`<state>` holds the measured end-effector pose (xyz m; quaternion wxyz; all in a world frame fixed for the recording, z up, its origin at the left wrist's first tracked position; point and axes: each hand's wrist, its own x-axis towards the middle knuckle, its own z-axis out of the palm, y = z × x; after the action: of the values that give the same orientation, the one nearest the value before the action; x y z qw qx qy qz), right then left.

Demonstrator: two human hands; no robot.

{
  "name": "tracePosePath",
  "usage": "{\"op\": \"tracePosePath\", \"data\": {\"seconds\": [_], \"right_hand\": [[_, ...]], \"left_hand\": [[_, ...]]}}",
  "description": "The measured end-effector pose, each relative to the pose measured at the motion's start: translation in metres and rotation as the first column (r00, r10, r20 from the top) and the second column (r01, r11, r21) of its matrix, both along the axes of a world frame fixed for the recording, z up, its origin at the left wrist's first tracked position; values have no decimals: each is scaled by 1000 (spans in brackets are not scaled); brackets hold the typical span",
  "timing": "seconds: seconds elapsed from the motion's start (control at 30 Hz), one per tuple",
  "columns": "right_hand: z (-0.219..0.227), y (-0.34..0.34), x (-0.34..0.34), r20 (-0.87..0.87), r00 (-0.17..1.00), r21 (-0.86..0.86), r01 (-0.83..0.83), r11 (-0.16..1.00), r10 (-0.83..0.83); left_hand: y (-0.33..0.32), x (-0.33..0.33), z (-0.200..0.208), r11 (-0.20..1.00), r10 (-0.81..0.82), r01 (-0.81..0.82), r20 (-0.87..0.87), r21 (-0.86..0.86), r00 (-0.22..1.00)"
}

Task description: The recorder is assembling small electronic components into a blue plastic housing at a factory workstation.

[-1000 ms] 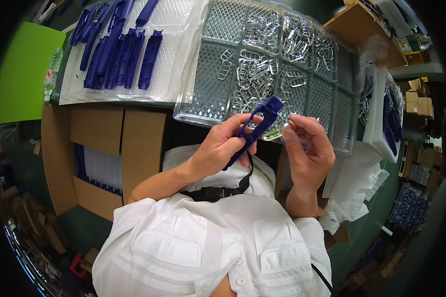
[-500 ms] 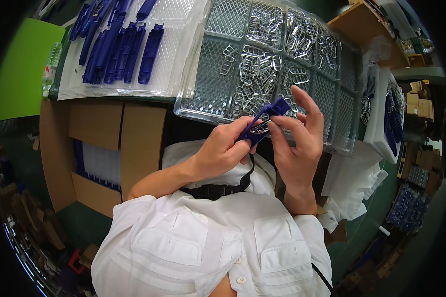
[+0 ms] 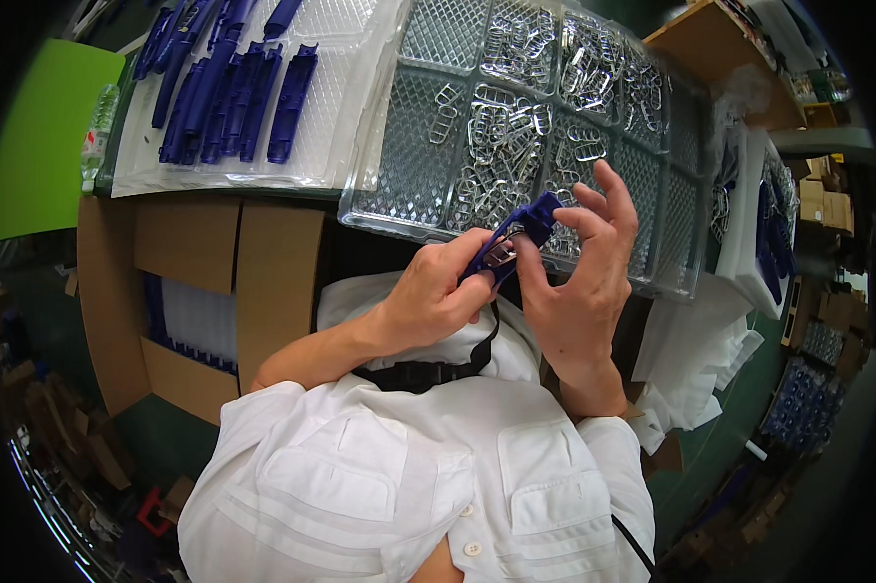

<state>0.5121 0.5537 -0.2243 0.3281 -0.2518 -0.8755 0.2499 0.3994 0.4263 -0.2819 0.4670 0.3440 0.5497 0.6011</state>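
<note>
Between the thumb and fingers of my left hand (image 3: 428, 289) is a dark blue plastic casing (image 3: 538, 215), long and hollow, tilted up to the right. A shiny metal clip (image 3: 499, 256) lies within its near half. My right hand (image 3: 584, 291) has its thumb pressed against the casing beside the clip. Its other fingers are apart and raised, the index finger near the casing's far end. Just beyond both hands stands a clear divided tray (image 3: 399, 219) with many looped metal clips (image 3: 504, 146) in several compartments.
Several blue casings (image 3: 290, 107) lie on a white textured tray (image 3: 336, 146) at the far left. Below it is an open cardboard box (image 3: 277, 262). A plastic bottle (image 3: 98, 141) stands by a green panel (image 3: 39, 136). White foam with blue parts (image 3: 773, 223) sits at right.
My right thumb has moved left and pressed down on the casing, and the clip appears deeper in it. My right fingers have spread and lifted from their pinch. The left hand keeps its grip.
</note>
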Motion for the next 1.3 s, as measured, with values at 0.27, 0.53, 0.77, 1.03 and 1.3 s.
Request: {"op": "tracePosePath", "data": {"seconds": [0.27, 0.53, 0.77, 1.03, 1.3], "right_hand": [[-5, 8, 11, 44, 995, -335, -72, 939, 92], [-8, 8, 8, 3, 997, -343, -74, 936, 80], [-13, 13, 6, 148, 989, -278, 11, 961, 31], [-14, 43, 34, -572, 787, -372, -501, 781, 233], [-25, 51, 37, -497, 835, -275, -409, 870, 235]], "left_hand": [[2, 2, 6, 999, 24, -23, -37, 31, 999], [8, 4, 14, 998, 54, -56, -95, -16, 994], [14, -2, 5, 998, 31, -35, -93, -48, 995], [-12, -25, 33, 962, -191, 216, -156, 169, 969], [-6, -30, 46, 969, 50, 86, -520, 234, 853]]}}
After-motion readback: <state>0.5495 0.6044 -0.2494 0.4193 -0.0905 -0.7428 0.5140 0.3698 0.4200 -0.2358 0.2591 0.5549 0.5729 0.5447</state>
